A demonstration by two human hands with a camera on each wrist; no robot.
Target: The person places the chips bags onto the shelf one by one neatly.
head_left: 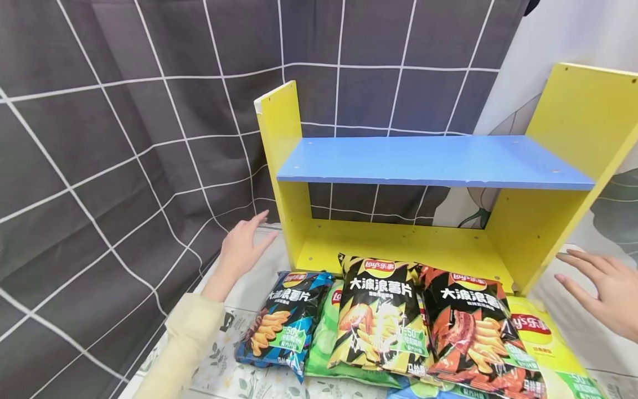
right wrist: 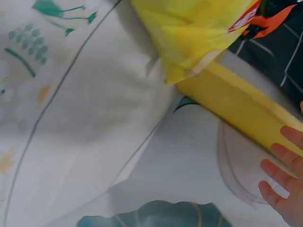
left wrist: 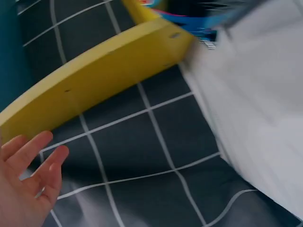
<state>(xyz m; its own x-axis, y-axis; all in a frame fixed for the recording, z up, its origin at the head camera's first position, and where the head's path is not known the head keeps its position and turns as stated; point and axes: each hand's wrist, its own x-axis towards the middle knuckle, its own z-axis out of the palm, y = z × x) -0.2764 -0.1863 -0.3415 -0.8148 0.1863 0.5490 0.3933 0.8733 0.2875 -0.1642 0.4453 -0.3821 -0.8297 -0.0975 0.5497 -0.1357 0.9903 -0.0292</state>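
Note:
A small yellow shelf unit with a blue board (head_left: pixel 423 160) across it stands behind a row of chip bags. Beside its left yellow panel (head_left: pixel 274 144) is my left hand (head_left: pixel 241 246), fingers extended and holding nothing. My right hand (head_left: pixel 605 282) hovers just outside the right panel (head_left: pixel 580 122), its fingers spread and nothing in them. In the left wrist view, the left hand (left wrist: pixel 33 175) overlaps the panel's lower edge (left wrist: pixel 94 78); I cannot tell whether it touches. The right wrist view catches the right hand (right wrist: pixel 286 175) at its edge, near the yellow panel (right wrist: pixel 246 104).
In front of the unit lie a blue chip bag (head_left: pixel 279 321), a green bag (head_left: pixel 321 346), a black-and-yellow bag (head_left: pixel 384 316), a red-and-black bag (head_left: pixel 473 332) and a yellow bag (head_left: pixel 548 338). A dark checked curtain (head_left: pixel 174 111) hangs behind and left.

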